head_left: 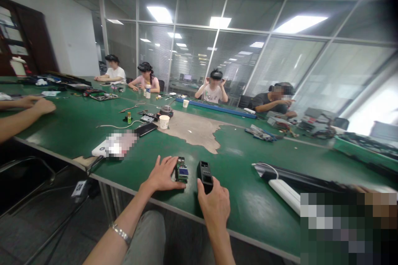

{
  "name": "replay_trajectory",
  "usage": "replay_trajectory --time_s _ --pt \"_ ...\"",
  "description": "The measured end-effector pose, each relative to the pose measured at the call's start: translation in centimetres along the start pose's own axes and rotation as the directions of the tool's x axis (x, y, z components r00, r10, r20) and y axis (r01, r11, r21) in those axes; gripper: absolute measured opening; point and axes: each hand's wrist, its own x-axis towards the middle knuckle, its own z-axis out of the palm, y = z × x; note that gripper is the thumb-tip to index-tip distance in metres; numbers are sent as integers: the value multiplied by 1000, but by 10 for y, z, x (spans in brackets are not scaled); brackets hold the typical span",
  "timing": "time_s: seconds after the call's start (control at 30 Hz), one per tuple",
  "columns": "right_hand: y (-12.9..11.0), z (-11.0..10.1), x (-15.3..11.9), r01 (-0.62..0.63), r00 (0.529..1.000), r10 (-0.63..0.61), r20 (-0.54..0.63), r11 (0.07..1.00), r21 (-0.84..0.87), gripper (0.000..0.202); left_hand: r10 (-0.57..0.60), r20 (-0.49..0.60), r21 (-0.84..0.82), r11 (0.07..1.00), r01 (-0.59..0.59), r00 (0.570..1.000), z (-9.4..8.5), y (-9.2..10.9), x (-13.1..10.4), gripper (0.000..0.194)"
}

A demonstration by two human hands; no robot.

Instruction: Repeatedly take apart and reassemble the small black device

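Note:
My left hand (162,174) rests on the green table (239,157), its thumb and fingers closed about the left side and ends of a small circuit board (183,172) with a little bluish display. Just to the right lies an open black plastic housing (204,170), hollow side up, with cut-outs at its far end. The thumb and fingers of my right hand (215,199) grip its near end. Board and housing are apart, a narrow strip of table between them. My left fingertips are partly hidden behind the board.
Left of my hands lie a white device (101,148), a black phone (146,129) and a paper cup (164,122). A white power strip (284,194) is on the right. A neighbour's hands (40,105) rest at far left; several people sit across the table.

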Motion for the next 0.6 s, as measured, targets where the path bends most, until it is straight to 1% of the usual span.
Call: replay_trajectory --time_s 0.1,0.17,0.23,0.37,0.5,0.6 --pt "1 1 -1 47 999 -47 -23 999 -10 62 5 -6 11 1000 -5 1000 2 -1 0 110" --pt "1 2 0 40 999 -40 -25 999 -9 71 0 -9 23 1000 1 1000 3 -2 1 111" --pt "1 3 0 40 999 -40 -16 999 7 76 -11 -15 35 999 12 1000 5 -3 1 111" --pt "2 3 2 39 999 -40 25 998 54 70 -6 -4 42 999 6 1000 5 -5 1 105" --pt "1 0 6 -21 997 15 76 996 82 61 1 1 34 999 -1 1000 4 -6 1 100" --pt "-6 -7 11 -40 997 28 66 979 200 58 0 -6 25 1000 0 1000 5 -7 1 98"
